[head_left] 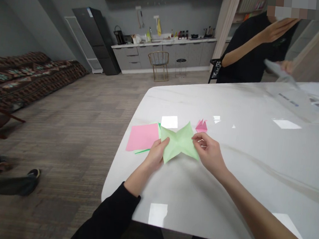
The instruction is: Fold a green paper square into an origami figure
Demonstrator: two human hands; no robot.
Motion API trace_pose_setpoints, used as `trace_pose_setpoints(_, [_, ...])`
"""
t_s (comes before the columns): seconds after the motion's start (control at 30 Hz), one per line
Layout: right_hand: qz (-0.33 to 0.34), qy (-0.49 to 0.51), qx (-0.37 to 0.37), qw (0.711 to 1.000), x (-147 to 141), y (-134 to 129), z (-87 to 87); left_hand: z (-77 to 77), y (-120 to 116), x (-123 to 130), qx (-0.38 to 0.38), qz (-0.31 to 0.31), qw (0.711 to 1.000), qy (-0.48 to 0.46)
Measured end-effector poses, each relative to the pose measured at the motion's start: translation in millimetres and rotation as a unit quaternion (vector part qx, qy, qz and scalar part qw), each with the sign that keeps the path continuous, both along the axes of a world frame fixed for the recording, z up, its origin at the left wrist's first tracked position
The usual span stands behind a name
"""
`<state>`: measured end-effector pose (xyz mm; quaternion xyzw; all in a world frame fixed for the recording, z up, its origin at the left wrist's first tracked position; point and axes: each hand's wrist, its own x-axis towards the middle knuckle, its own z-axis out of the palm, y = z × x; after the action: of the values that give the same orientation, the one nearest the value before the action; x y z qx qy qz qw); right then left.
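A light green sheet of paper [179, 141], creased so that its corners point outward like a star, is held above the table between my two hands. My left hand [158, 151] grips its left side, thumb on top and the other fingers hidden beneath. At the right edge, my right hand [207, 148] pinches the paper between thumb and forefinger. Just left of my left hand lies a stack of coloured paper with a pink sheet [142, 136] on top and green edges showing below. Beyond my right hand stands a small folded pink paper piece [201, 126].
The white glossy table [241, 171] carries light reflections. Across it at the far right sits a person in a dark top [246, 49], handling a whitish sheet or bag [292, 94]. Behind are a kitchen counter [169, 42], a gold-framed chair [158, 61] and a patterned sofa [32, 75].
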<state>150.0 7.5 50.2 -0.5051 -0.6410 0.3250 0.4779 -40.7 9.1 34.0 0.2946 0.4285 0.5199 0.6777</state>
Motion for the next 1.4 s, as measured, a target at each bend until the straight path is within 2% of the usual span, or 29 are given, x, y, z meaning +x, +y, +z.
trace_pose_setpoints(0.27, [-0.031,0.108,-0.042,0.993,5.8,11.8,-12.5,-2.1,3.7,-3.5,0.028,0.0,0.999,-0.038])
trace_pose_setpoints(0.43, [-0.025,0.166,-0.103,0.98,5.9,13.5,-13.0,-3.1,5.9,-6.4,0.045,0.044,0.998,-0.029])
trace_pose_setpoints(0.53, [-0.01,0.17,-0.134,0.976,4.6,12.1,-9.7,-3.8,5.5,-7.7,0.074,0.029,0.997,-0.023])
trace_pose_setpoints(0.6, [0.007,0.139,-0.137,0.981,3.2,10.4,-7.6,-4.9,5.6,-7.7,0.09,0.007,0.996,-0.019])
trace_pose_setpoints(0.7, [0.029,0.058,-0.113,0.991,0.5,6.4,-4.5,-7.5,6.3,-7.0,0.106,-0.01,0.994,0.016])
trace_pose_setpoints(0.87, [0.042,-0.07,0.006,0.997,-2.4,-2.2,2.7,-7.2,4.6,-5.4,0.179,-0.028,0.973,0.145])
trace_pose_setpoints(1.03, [0.028,-0.088,0.081,0.992,-4.8,-7.2,5.1,-0.1,0.6,-4.5,0.254,-0.027,0.94,0.229])
trace_pose_setpoints(1.13, [0.036,-0.073,0.099,0.992,-7.9,-8.9,4.2,3.1,-1.5,-4.4,0.259,-0.061,0.941,0.21])
trace_pose_setpoints(1.27, [0.065,-0.051,0.065,0.994,-12.1,-11.7,4.5,3.7,-5.2,-4.6,0.214,-0.14,0.954,0.155])
trace_pose_setpoints(1.4, [0.071,-0.073,0.044,0.994,-14.2,-14.3,3.7,2.1,-8.5,-2.4,0.192,-0.148,0.961,0.133])
